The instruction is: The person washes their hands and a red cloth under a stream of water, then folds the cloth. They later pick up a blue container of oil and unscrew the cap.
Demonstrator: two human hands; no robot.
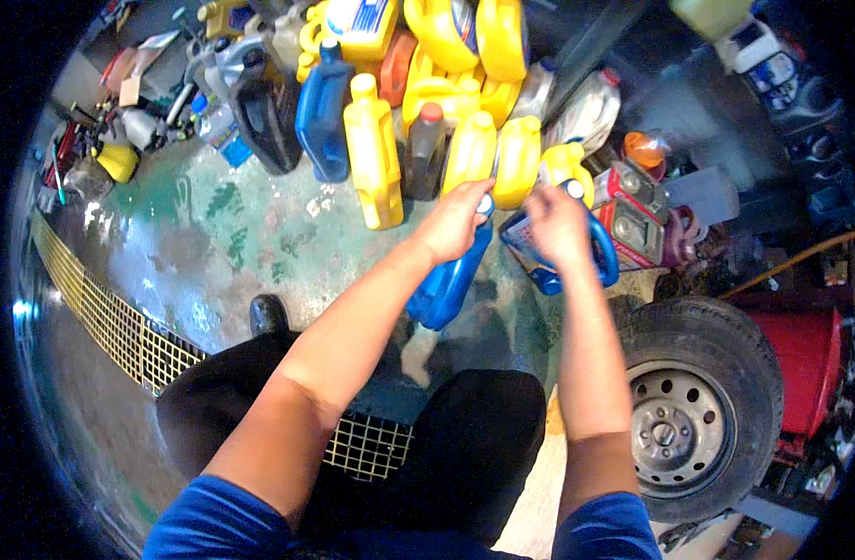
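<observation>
My left hand [451, 224] is closed around the upper part of a blue plastic bottle [443, 285], just below its pale cap. That bottle slants, its base toward me and to the left. To the right, my right hand [560, 229] lies over a second blue jug [521, 245], which has a loop handle on its right side and a white cap. The fingers of this hand are blurred, so their grip on the jug does not show clearly. Just beyond both hands stand yellow jugs [518, 163] and a dark bottle with a red cap [426, 154].
More jugs crowd the far side, among them a tall yellow one [375, 168], a blue one [325, 121] and a black one [264, 121]. Metal cans [630, 233] stand at right, near a wheel with a tyre [759, 373]. A floor grating [110, 317] runs at left.
</observation>
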